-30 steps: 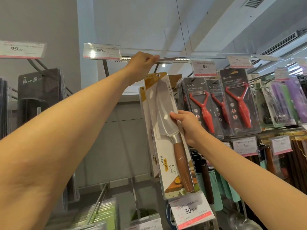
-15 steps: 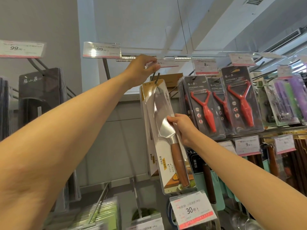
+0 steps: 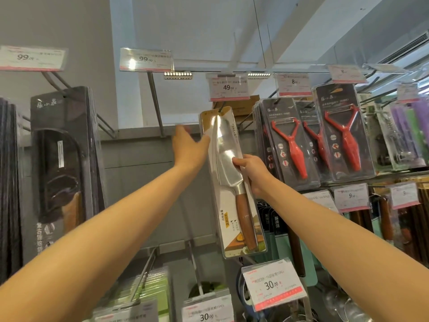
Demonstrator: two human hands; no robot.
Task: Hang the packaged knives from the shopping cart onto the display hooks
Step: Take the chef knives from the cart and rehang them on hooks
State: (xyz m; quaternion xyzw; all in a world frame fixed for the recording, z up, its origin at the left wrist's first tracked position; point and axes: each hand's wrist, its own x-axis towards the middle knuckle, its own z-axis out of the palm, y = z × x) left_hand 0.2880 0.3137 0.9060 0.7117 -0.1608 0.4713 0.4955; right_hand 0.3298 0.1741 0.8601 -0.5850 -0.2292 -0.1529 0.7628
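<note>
**Knife pack at the hook, both hands up**

Nearest, low in the scene, hang the 30.00 tags [image 3: 274, 283] and the green packs [image 3: 151, 289] at lower left. Both bare forearms rise from the bottom corners toward the middle.

The right hand [image 3: 251, 171] has its grip closed on the knife pack [image 3: 234, 182] — thumb on the clear front over the blade, fingers wrapped round the right edge and out of sight behind. The pack hangs a little tilted, top leaning left, wooden handle pointing down. Its top edge sits at the hook [image 3: 220, 108] under the 49.00 tag [image 3: 228, 87]; whether the hook passes through the hang hole I cannot tell.

The left hand [image 3: 189, 147] is slightly blurred, fingers spread wide and holding nothing, with the thumb side just touching the pack's upper left edge.

Right of the pack, at about the same depth, hang dark packs of red peelers [image 3: 346, 133], with 8 tags [image 3: 293, 84] above and 9 tags [image 3: 351, 197] below. At far right are purple and green packs [image 3: 415, 126]. On the left hang large dark boxes [image 3: 62, 154] under two 99 tags [image 3: 146, 59].

Farther back — a grey wall [image 3: 144, 182], with the white ceiling [image 3: 209, 24] overhead.
</note>
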